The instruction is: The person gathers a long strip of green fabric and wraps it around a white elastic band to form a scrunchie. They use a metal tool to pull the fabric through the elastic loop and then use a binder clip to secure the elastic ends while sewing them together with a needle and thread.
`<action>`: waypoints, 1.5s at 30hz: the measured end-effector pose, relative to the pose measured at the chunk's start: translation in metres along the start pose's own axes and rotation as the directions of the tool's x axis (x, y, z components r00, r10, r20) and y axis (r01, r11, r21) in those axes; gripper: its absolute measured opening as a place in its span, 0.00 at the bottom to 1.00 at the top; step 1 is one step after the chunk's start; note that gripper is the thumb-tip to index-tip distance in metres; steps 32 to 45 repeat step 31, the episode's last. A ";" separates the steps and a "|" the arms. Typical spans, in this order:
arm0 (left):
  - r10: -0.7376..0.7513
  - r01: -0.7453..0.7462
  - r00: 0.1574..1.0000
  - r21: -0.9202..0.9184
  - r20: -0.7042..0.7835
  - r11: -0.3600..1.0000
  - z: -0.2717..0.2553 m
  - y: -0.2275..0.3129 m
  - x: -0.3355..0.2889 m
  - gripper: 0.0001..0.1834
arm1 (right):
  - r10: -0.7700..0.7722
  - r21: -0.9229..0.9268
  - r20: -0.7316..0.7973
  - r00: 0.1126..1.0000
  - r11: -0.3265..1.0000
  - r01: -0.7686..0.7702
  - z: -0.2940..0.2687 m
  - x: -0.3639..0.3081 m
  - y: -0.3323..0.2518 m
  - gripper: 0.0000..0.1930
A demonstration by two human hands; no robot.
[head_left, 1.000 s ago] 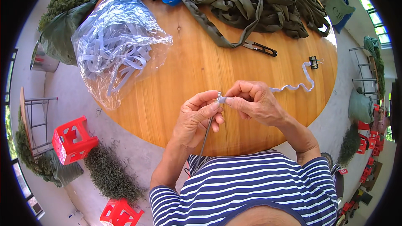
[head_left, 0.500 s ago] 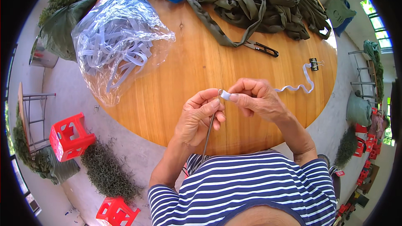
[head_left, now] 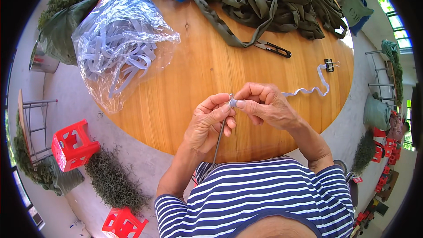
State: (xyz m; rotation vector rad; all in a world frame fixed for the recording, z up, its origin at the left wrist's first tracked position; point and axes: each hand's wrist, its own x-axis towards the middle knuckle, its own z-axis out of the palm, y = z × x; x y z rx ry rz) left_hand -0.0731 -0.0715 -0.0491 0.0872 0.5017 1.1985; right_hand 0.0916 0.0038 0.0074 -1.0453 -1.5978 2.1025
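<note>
Between thumb and fingers, my left hand [head_left: 210, 119] pinches a thin metal rod [head_left: 218, 143] just below its looped top, its lower end slanting down toward my striped shirt. My right hand [head_left: 266, 105] grips the end of a white elastic band [head_left: 233, 102], which is folded against the loop of the rod. Whether the band passes through the loop is too small to tell. The band's other stretch [head_left: 313, 90] runs wavy across the table to a black binder clip [head_left: 329, 65] on the right.
A clear plastic bag [head_left: 121, 61] of white elastic strips lies left on the round wooden table [head_left: 194, 66]. Dark green fabric strips [head_left: 264, 6] are heaped at the far side, with thread snips [head_left: 275, 50] beside them. Red stools [head_left: 72, 145] stand on the floor at left.
My right hand has moved slightly left, bringing the band's end closer around the rod's loop, near the left fingertips. The left hand keeps its pinch on the rod.
</note>
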 end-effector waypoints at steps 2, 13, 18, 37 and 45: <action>0.001 -0.001 1.000 -0.017 0.003 1.000 0.000 0.000 0.000 0.11 | 0.007 -0.029 0.013 1.000 1.000 -0.007 -0.002 -0.002 -0.002 0.09; 0.001 -0.001 1.000 -0.003 0.006 1.000 -0.001 -0.001 0.001 0.11 | 0.041 -0.070 -0.029 0.999 0.997 -0.043 -0.005 -0.005 -0.005 0.10; 0.000 0.001 1.000 0.025 -0.011 1.000 0.001 -0.001 0.001 0.11 | 0.037 -0.079 -0.037 0.999 0.996 -0.039 -0.002 -0.004 -0.006 0.10; 0.184 -0.156 0.979 0.261 -0.086 0.953 0.007 -0.012 -0.004 0.12 | -0.007 -0.053 -0.124 0.992 0.999 0.001 0.007 0.002 0.009 0.09; 0.184 -0.156 0.979 0.261 -0.086 0.953 0.007 -0.012 -0.004 0.12 | -0.007 -0.053 -0.124 0.992 0.999 0.001 0.007 0.002 0.009 0.09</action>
